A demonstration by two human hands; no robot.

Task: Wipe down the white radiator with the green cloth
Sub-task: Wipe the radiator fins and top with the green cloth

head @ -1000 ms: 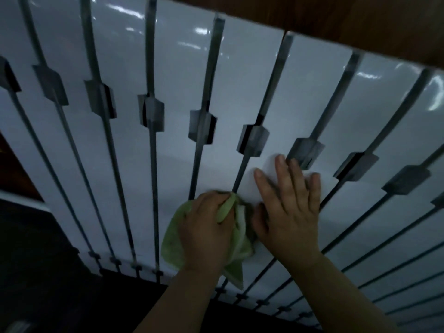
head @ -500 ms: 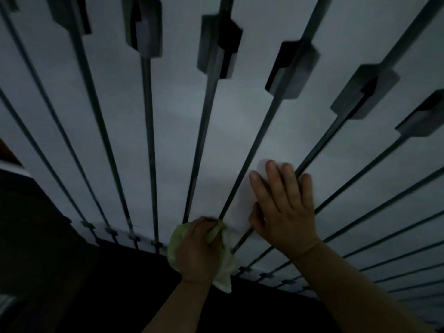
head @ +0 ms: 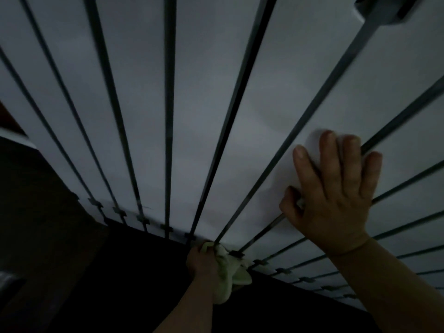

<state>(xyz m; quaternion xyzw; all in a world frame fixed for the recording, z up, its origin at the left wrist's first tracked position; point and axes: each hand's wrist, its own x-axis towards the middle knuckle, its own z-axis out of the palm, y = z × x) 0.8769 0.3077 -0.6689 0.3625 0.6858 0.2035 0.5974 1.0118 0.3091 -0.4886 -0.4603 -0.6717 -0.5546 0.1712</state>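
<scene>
Fingers (head: 336,169) of the right hand (head: 336,200) lie spread flat, holding nothing, on the white radiator (head: 197,116). Below-left of them, the left hand (head: 204,263) is closed around the green cloth (head: 230,272), at the panel's bottom edge. This looks like the lower-edge wiping step; next probably calls for moving sideways.

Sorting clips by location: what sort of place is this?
Probably a dim indoor room, likely a home. A white radiator fills the view, the left hand wipes its bottom edge with a green cloth, and dark floor lies below.
</scene>
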